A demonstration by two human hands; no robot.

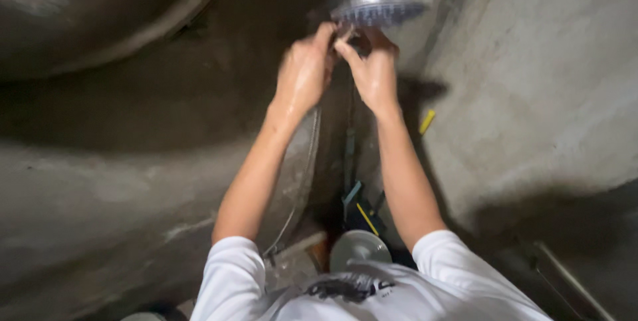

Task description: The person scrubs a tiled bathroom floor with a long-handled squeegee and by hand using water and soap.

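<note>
A: White shirt (372,294) fills the lower edge of the view; both bare arms rise from it toward the round shower head (381,6) at the top of the frame. Confirm its position.

B: It sits above both hands, tilted, close to the corner where the grey concrete walls (531,95) meet. The picture is blurred, so its mounting cannot be made out.

A: State of each grip?

B: Left hand (304,72): fingers curled together at the base just under the disc, touching it. Right hand (373,72): fingertips pinched at the same point, touching the left. Whether either is clamped on a nut, a stem or the disc's neck cannot be told.

A: Recommended technique for this step?

B: Judging from the pose, one hand should steady the neck while the other turns, so the fitting is not forced off its axis. Keep the disc level with the pipe line and apply force only with the fingertips.

A: Anything below?

B: A thin pipe (348,141) runs down the corner toward a pale round lid (359,248), with a yellow piece (426,121) on the wall just beside the right forearm.
</note>
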